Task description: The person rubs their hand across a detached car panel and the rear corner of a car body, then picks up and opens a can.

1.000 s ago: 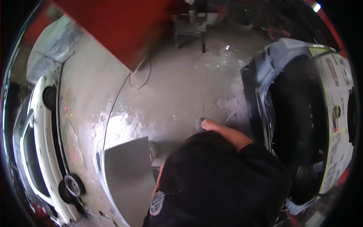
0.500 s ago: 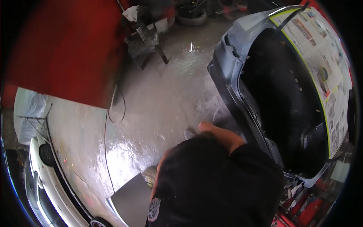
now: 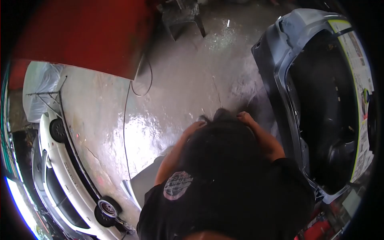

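My left hand (image 3: 195, 126) is in front of my dark shirt, its fingers closed beside a small grey thing that I cannot make out. On the other side, my right hand (image 3: 245, 117) is closed near the dark cloth. What either hand grips is too small or hidden to tell. The black shirt (image 3: 236, 188) fills the lower middle, with a pale round print on it. Between the hands are dark rounded shapes. A grey panel (image 3: 149, 180) lies partly behind my left forearm.
At the right stands a grey car body part (image 3: 282, 76) with newspaper masking (image 3: 362, 80). A white car (image 3: 64, 164) and a wheel (image 3: 108, 207) are at the left. A red panel (image 3: 92, 36), a thin cable (image 3: 125, 132) and a dark chair (image 3: 182, 18) are farther off.
My left hand has come up into view beside the small grey thing. My right hand has shifted rightward from it. The camera view has turned, and the grey panel is more covered by my arm.
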A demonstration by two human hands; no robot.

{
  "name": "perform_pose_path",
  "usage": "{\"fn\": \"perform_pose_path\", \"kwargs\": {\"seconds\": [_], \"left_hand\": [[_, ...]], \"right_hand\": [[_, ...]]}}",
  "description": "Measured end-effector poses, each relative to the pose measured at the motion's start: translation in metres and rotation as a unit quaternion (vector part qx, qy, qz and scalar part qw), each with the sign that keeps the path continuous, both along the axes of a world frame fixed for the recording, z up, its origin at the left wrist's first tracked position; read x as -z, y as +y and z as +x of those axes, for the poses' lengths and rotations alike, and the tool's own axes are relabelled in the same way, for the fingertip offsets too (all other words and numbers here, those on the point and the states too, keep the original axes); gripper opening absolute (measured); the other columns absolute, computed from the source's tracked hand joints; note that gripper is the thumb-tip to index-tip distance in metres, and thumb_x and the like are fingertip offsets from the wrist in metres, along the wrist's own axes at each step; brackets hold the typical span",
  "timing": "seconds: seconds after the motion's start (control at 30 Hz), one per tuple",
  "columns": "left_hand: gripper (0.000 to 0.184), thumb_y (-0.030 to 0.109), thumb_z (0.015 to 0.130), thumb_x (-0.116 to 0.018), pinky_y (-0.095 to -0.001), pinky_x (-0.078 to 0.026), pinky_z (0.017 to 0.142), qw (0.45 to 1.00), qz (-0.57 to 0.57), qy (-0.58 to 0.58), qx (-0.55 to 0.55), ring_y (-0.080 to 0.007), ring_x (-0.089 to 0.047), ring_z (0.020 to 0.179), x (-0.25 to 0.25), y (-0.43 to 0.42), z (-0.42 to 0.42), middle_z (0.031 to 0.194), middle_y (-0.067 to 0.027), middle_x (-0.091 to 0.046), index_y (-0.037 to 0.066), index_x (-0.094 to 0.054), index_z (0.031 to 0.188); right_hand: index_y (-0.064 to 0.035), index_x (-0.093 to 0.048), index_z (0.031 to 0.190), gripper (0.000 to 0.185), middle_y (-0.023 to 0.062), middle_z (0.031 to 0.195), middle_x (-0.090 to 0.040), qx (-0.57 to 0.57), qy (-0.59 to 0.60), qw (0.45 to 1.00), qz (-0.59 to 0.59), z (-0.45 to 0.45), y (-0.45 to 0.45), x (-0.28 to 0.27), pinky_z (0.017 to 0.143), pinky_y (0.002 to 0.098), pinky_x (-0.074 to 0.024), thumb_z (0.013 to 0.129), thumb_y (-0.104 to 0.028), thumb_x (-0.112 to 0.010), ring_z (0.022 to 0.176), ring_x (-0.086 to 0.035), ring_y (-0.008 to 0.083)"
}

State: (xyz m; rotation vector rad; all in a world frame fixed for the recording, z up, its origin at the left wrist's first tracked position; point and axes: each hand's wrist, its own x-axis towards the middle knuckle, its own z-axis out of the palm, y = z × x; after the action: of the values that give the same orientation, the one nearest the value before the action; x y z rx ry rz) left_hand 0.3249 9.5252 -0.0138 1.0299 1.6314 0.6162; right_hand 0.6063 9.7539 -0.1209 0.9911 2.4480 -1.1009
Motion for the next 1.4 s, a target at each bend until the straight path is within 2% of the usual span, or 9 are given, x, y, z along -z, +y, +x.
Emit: {"fn": "perform_pose_path", "kwargs": {"seconds": [0.1, 0.17, 0.3, 0.47, 0.83, 1.03, 1.27, 1.33, 1.4], "left_hand": [[0.052, 0.043, 0.092, -0.053, -0.0406, -0.043, 0.097, 0.991, -0.023, -0.051, 0.123, -0.0372, -0.056, 0.115, 0.069, -0.012, -0.03, 0.122, -0.0216, -0.06, -0.001, -0.06, 0.119], [0.049, 0.042, 0.09, -0.054, -0.0424, -0.047, 0.09, 0.987, 0.067, -0.12, 0.082, -0.036, -0.062, 0.105, 0.09, -0.018, -0.037, 0.114, -0.0191, -0.065, 0.001, -0.063, 0.116], [0.048, 0.042, 0.089, -0.054, -0.0428, -0.048, 0.087, 0.987, -0.041, -0.052, 0.144, -0.0352, -0.064, 0.101, 0.116, -0.014, -0.073, 0.111, -0.0187, -0.066, 0.002, -0.065, 0.113], [0.046, 0.041, 0.089, -0.055, -0.0434, -0.05, 0.082, 0.952, -0.083, 0.06, 0.29, -0.0341, -0.065, 0.097, 0.11, 0.053, -0.14, 0.107, -0.0183, -0.068, 0.002, -0.066, 0.11], [0.038, 0.034, 0.088, -0.055, -0.0353, -0.051, 0.068, 0.99, -0.105, 0.017, -0.089, -0.022, -0.063, 0.079, 0.093, 0.307, -0.221, 0.085, -0.0142, -0.067, -0.001, -0.067, 0.098], [0.037, 0.034, 0.089, -0.054, -0.0387, -0.048, 0.069, 0.998, -0.004, 0.021, 0.052, -0.0243, -0.062, 0.075, 0.137, 0.384, -0.276, 0.079, -0.0144, -0.066, -0.001, -0.066, 0.09], [0.042, 0.04, 0.089, -0.049, -0.0474, -0.044, 0.093, 0.924, 0.022, 0.258, 0.28, -0.0386, -0.058, 0.107, 0.23, 0.508, -0.452, 0.109, -0.0238, -0.064, 0.004, -0.067, 0.102], [0.044, 0.035, 0.088, -0.053, -0.0458, -0.042, 0.099, 0.922, -0.114, 0.262, 0.262, -0.0384, -0.053, 0.118, 0.183, 0.569, -0.496, 0.126, -0.0225, -0.057, 0.004, -0.06, 0.119], [0.052, 0.036, 0.085, -0.055, -0.0468, -0.041, 0.1, 0.949, -0.111, 0.272, 0.11, -0.0409, -0.052, 0.119, 0.191, 0.628, -0.546, 0.127, -0.0269, -0.055, 0.003, -0.055, 0.125]], "right_hand": [[-0.008, -0.071, 0.099, 0.027, 0.0158, 0.109, -0.066, 0.074, -0.043, 0.996, 0.025, 0.019, -0.01, 0.063, 0.084, 0.041, -0.0508, 0.085, -0.023, -0.053, 0.101, -0.063, 0.0322], [-0.0028, -0.066, 0.098, 0.029, 0.0219, 0.109, -0.062, 0.089, -0.08, 0.992, 0.045, 0.07, -0.011, 0.269, 0.086, 0.052, -0.0478, 0.087, -0.028, -0.056, 0.1, -0.061, 0.0396], [-0.0125, -0.071, 0.102, 0.029, 0.0179, 0.103, -0.067, 0.036, -0.089, 0.995, 0.042, 0.035, 0.011, 0.111, 0.086, 0.0456, -0.0498, 0.086, -0.026, -0.052, 0.095, -0.064, 0.0356], [-0.0089, -0.071, 0.104, 0.033, 0.0198, 0.107, -0.066, 0.163, -0.072, 0.983, -0.04, -0.005, 0.075, 0.07, 0.088, 0.0429, -0.0496, 0.082, -0.028, -0.056, 0.101, -0.063, 0.0369], [-0.0058, -0.072, 0.097, 0.031, 0.0201, 0.102, -0.067, 0.209, 0.017, 0.978, -0.01, -0.094, 0.256, -0.005, 0.087, 0.0446, -0.0492, 0.082, -0.026, -0.055, 0.096, -0.063, 0.0398], [-0.0018, -0.069, 0.1, 0.031, 0.0194, 0.089, -0.068, 0.273, 0.069, 0.96, -0.003, -0.115, 0.282, 0.006, 0.073, 0.0418, -0.0525, 0.08, -0.022, -0.057, 0.079, -0.065, 0.0328], [-0.0008, -0.068, 0.097, 0.02, 0.0081, 0.069, -0.066, 0.618, 0.052, 0.76, -0.197, -0.104, 0.212, 0.063, 0.048, 0.0286, -0.0473, 0.085, -0.01, -0.056, 0.053, -0.06, 0.0151], [0.0009, -0.069, 0.104, 0.03, 0.0177, 0.076, -0.069, 0.626, -0.049, 0.746, -0.224, -0.169, 0.217, -0.029, 0.065, 0.0372, -0.0535, 0.082, -0.015, -0.057, 0.069, -0.066, 0.0265], [0.0011, -0.069, 0.106, 0.031, 0.018, 0.078, -0.07, 0.556, 0.036, 0.827, -0.072, -0.184, 0.182, 0.021, 0.067, 0.0372, -0.0527, 0.083, -0.016, -0.057, 0.071, -0.067, 0.0287]]}}
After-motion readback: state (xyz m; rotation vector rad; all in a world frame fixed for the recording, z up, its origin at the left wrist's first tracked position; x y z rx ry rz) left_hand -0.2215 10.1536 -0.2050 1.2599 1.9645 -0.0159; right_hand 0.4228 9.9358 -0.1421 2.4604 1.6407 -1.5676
